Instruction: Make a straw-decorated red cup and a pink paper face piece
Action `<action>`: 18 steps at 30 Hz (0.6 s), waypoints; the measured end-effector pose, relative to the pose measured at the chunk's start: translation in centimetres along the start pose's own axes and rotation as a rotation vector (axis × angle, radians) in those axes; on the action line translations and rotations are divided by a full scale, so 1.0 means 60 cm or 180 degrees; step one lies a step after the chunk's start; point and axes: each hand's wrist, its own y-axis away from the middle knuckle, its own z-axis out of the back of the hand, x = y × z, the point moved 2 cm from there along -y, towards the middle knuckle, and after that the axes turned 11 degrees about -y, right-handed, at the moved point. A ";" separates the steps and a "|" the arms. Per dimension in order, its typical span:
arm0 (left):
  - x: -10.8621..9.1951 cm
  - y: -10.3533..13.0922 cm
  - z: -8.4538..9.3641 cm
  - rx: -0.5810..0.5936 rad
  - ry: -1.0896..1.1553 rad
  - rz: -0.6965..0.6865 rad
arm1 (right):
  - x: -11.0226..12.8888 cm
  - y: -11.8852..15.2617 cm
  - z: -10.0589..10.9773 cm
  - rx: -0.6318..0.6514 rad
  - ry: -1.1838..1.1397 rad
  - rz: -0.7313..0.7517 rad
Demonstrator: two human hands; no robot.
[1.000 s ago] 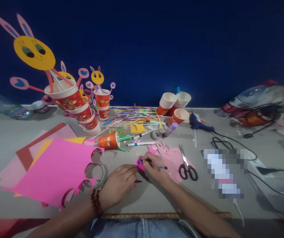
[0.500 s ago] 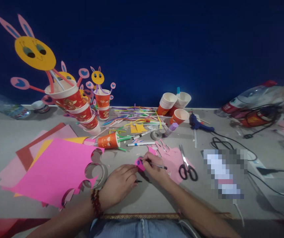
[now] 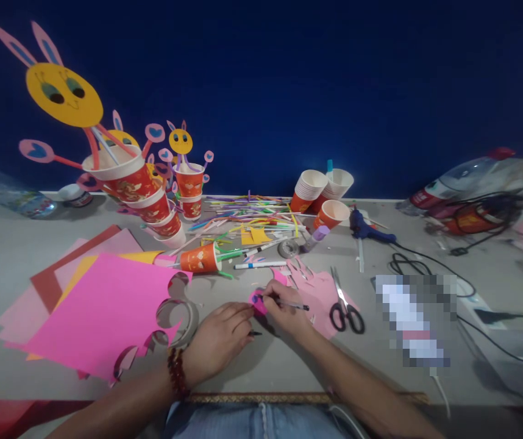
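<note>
My right hand (image 3: 284, 306) is closed around a black-and-grey pen (image 3: 298, 305), whose tip end points left over a small bright pink paper piece (image 3: 258, 305) with blue marks. My left hand (image 3: 220, 335) lies low on the table, its fingertips pressing the left edge of that piece. A thin black pointed object (image 3: 255, 333) sticks out by the left thumb; its other end is hidden. Right of my right hand are light pink paper offcuts (image 3: 320, 299) and black-handled scissors (image 3: 346, 314). A roll of tape (image 3: 188, 320) sits left of my left hand, partly under bright pink paper (image 3: 101, 317).
Red cups with yellow rabbit-eared paper faces (image 3: 64, 94) stand at the back left. One orange cup (image 3: 200, 259) lies on its side. Coloured pipe cleaners (image 3: 247, 210), stacked cups (image 3: 307, 186), a glue stick (image 3: 316, 236) and a blue glue gun (image 3: 369, 228) with a cable lie behind.
The view has shifted very slightly. Both hands, the pen and the pink paper piece stay in practically the same places.
</note>
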 end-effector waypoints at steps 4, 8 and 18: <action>0.001 0.001 0.000 -0.0054 0.0024 0.0002 | -0.001 0.000 -0.001 -0.0008 0.0006 0.0015; 0.001 0.001 0.001 -0.0020 0.0053 -0.0008 | -0.001 0.000 -0.001 -0.0013 0.0010 0.0046; 0.000 -0.001 0.001 -0.0147 0.0012 -0.0009 | -0.001 -0.003 -0.001 -0.0012 0.0067 0.0049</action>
